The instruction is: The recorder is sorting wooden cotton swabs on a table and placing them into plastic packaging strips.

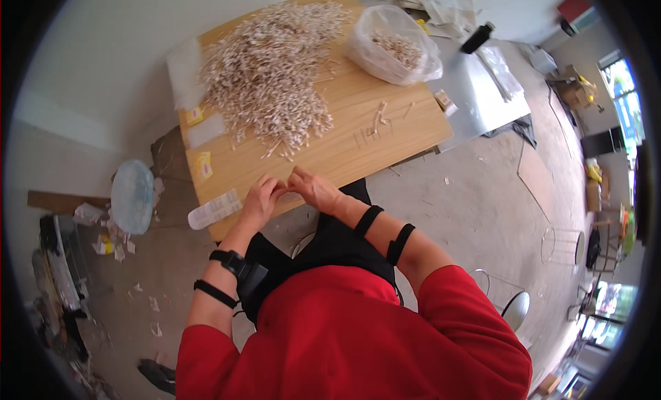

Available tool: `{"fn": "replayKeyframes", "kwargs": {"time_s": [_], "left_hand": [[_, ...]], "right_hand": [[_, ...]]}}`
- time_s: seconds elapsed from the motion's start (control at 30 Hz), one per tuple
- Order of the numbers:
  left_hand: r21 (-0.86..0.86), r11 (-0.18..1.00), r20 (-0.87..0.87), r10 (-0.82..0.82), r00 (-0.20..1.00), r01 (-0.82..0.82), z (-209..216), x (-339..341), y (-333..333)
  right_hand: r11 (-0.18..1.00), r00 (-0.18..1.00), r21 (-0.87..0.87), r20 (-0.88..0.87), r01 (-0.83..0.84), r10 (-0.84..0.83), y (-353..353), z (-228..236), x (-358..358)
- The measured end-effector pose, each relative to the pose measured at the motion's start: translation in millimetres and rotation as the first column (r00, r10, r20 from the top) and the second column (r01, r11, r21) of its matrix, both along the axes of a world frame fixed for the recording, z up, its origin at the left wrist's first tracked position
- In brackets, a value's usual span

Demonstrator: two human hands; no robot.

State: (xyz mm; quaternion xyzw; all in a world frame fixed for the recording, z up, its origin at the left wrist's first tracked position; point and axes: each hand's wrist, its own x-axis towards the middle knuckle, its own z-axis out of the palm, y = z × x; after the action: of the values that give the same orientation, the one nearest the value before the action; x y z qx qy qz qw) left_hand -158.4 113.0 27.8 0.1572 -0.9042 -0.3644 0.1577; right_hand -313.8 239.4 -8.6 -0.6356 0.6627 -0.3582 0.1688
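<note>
My left hand (261, 196) and my right hand (314, 188) meet at the near edge of the wooden table (385, 149). Both are closed, fingertips pinching a thin pale piece (289, 197) that looks like a small plastic bag; the fingers partly cover it. Beyond them lies a large heap of cotton swabs (272, 69) with whitish tips. Beside my left hand, a flat whitish strip with faint print (215, 209) lies along the table edge. A few loose cotton swabs (379, 118) are scattered to the right of the heap.
A clear plastic bag of swabs (365, 52) stands at the back right. Small yellow-and-white packets (204, 164) and white sheets (184, 76) line the left edge. A metal table (475, 90) adjoins on the right, holding a black bottle (477, 38). A blue stool (132, 197) stands left.
</note>
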Motion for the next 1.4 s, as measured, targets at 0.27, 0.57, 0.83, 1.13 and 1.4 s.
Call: {"fn": "replayKeyframes", "kwargs": {"time_s": [0.27, 0.57, 0.83, 1.13, 1.4], "left_hand": [[0.027, 0.999, -0.002, 0.043, 0.999, -0.043, -1.9, 9.4, 11.3], [0.198, 0.979, 0.085, 0.035, 0.996, -0.052, 6.5, 1.1, 14.0], [0.227, 0.974, 0.156, -0.041, 0.987, 0.004, 3.0, -7.8, 2.9], [0.183, 0.979, -0.022, 0.099, 0.995, -0.094, 30.0, 7.8, 19.9], [0.59, 0.797, -0.188, 0.293, 0.938, -0.131, 77.8, 26.3, 34.9]], "right_hand": [[0.987, 0.939, -0.08, 0.326, 0.141, -0.107, 10.6, 7.6, 7.9], [0.949, 0.858, 0.208, 0.414, 0.236, -0.304, 12.3, 16.2, 3.7], [0.835, 0.544, 0.55, 0.709, -0.027, -0.449, 1.6, -5.3, -20.6], [0.982, 0.981, 0.008, 0.035, 0.191, -0.191, 22.6, 57.6, 19.5], [0.957, 0.841, -0.012, 0.48, 0.29, -0.249, 38.1, 123.3, 28.8]]}}
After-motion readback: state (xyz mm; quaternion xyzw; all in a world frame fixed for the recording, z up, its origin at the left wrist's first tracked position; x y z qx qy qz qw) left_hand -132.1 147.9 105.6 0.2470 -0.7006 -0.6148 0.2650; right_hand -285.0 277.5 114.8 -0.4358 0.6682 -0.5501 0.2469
